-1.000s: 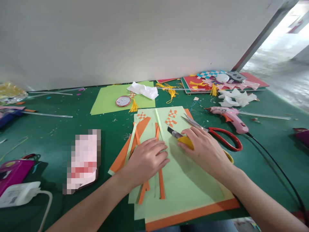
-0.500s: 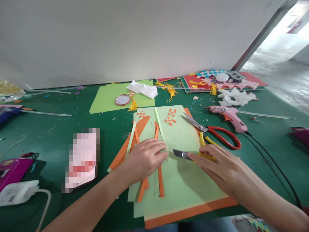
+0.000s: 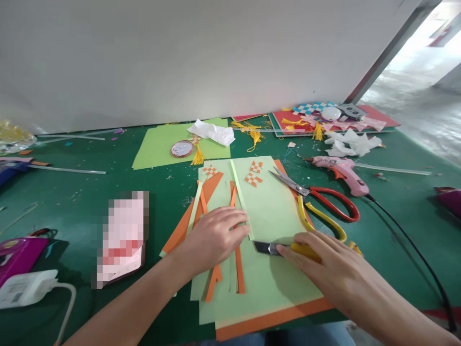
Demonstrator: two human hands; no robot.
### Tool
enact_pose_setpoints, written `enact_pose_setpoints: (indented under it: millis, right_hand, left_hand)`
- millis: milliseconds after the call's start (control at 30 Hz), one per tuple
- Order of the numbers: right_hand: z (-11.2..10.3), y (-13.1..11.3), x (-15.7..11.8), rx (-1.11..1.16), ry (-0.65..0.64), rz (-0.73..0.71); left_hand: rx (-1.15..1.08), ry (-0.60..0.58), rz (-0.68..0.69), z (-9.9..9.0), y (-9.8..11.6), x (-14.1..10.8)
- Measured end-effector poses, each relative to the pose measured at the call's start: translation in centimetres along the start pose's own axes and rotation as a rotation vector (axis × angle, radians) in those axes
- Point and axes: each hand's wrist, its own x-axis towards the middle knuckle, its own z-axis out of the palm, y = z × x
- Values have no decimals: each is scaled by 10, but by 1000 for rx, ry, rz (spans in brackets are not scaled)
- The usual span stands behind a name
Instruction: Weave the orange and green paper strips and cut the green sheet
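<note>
My left hand (image 3: pixel 225 235) rests on a stack of pale green paper sheets (image 3: pixel 273 216), fingers curled together and pressing on a narrow pale green paper strip (image 3: pixel 237 182). Orange paper strips (image 3: pixel 240 271) pass beneath and beside that hand. In my right hand (image 3: pixel 324 259) is a yellow utility knife (image 3: pixel 302 251), its dark blade pointing left, just beside the strip's lower end. Small orange-and-white woven paper pieces (image 3: pixel 254 179) lie toward the top of the sheets. An orange sheet (image 3: pixel 273 319) shows along the stack's front edge.
Red-and-yellow-handled scissors (image 3: pixel 306 192) lie right of the stack, near a pink glue gun (image 3: pixel 342 174) with a black cord. A pixelated phone (image 3: pixel 124 240) is at left. Behind are green sheets (image 3: pixel 154 144), a white tissue (image 3: pixel 212 132) and yellow tassels (image 3: pixel 255 137).
My right hand has drawn the knife toward me and slightly left, uncovering the scissors' yellow handle. My left hand stays in the same place on the strip.
</note>
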Motion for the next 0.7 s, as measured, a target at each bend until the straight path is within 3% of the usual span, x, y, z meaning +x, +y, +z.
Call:
enact_pose_setpoints:
  millis: [333, 700]
  right_hand:
    - [0, -3, 2, -12, 0, -4]
    - [-4, -23, 12, 32, 28, -5]
  left_hand:
    - [25, 11, 24, -1, 1, 0]
    - [13, -23, 33, -2, 1, -1]
